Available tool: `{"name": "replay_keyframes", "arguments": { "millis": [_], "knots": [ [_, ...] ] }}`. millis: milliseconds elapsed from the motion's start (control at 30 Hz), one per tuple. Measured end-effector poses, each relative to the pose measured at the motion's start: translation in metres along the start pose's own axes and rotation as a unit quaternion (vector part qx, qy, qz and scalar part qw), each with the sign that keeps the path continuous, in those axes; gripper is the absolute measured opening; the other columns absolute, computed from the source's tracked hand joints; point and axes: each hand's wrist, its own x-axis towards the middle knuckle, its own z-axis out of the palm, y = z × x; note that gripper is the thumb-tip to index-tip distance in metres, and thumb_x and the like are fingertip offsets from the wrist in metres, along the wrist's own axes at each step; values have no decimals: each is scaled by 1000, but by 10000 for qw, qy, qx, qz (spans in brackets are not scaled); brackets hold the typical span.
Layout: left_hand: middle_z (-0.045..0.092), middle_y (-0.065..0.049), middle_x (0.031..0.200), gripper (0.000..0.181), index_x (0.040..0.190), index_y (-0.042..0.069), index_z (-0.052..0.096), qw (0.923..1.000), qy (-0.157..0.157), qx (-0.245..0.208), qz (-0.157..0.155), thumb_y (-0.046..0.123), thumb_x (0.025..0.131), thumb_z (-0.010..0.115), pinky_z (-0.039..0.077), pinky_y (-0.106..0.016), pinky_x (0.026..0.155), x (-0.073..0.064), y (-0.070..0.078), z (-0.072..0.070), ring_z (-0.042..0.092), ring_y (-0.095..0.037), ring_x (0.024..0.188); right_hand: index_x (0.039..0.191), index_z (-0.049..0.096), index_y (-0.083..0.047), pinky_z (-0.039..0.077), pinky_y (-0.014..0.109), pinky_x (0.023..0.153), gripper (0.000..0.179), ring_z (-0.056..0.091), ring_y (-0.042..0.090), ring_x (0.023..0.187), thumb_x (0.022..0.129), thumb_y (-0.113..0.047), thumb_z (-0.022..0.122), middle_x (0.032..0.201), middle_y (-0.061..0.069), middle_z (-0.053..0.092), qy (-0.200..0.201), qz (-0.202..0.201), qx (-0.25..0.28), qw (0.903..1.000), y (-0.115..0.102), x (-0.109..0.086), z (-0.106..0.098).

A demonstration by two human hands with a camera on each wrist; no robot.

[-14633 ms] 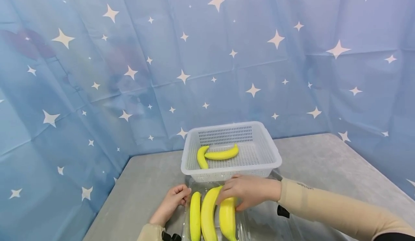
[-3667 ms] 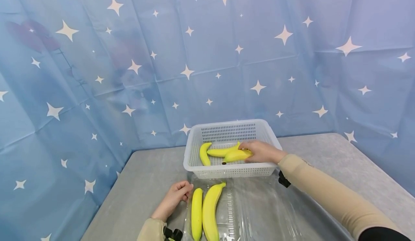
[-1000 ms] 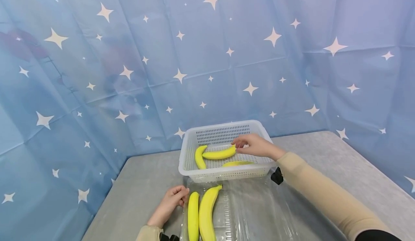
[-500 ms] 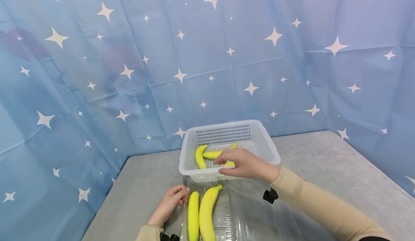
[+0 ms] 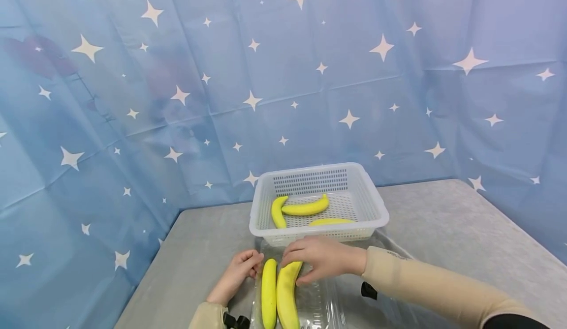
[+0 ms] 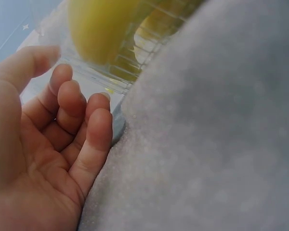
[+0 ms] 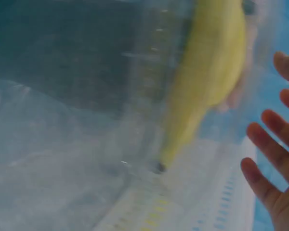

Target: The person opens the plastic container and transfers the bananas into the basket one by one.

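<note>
right hand [image 5: 322, 257] has moved from the plastic basket [image 5: 361, 201] to the larger banana [image 5: 287, 299] in the clear clamshell [image 5: 314, 299], fingers spread, seemingly ungrasped but within reach, while left hand's [image 5: 242, 270] hold is unclear.

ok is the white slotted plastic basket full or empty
Neither: three curved yellow bananas lie inside the white slotted plastic basket, with bare floor showing around them in the head view.
</note>
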Motion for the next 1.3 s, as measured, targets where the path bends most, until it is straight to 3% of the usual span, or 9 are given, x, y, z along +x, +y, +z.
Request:
{"name": "replay_keyframes", "arguments": {
  "millis": [167,367,467,867,1300],
  "knots": [
    [50,-1,63,29,69,4,49,10000,28,9,-68,25,89,52,45,-30,54,-2,5,1,47,-15,55,120,50,-22,35,17,88,50,41,0,110,75,-37,68,119,-8,49,-282,-227,172,9992,5,-1,13],
    [50,0,63,28,68,6,50,10000,30,18,-78,24,89,52,45,-30,54,-2,5,2,48,-14,55,128,42,-27,37,31,89,62,37,6,118,74,-48,64,131,-5,40,-964,-99,-246,9950,7,-2,22],
    [50,0,63,28,68,7,50,9999,28,34,-103,24,89,52,45,-30,55,-2,5,2,48,-14,55,131,39,-28,36,34,90,64,36,7,119,75,-48,63,134,-5,37,-1159,-37,-188,9931,7,-2,24],
    [49,0,61,28,67,7,49,9999,79,57,-119,22,90,51,44,-29,54,-2,4,2,47,-14,54,127,43,-29,35,30,91,60,36,7,119,73,-46,66,129,-9,41,-1366,21,-327,9901,3,2,27],
    [49,-1,62,29,68,4,49,10000,25,30,-84,23,90,51,43,-28,54,-3,5,3,46,-15,55,121,49,-30,38,29,86,50,41,4,111,75,-42,66,121,-14,46,-1183,92,-516,9916,-2,2,30]
  ]
}}
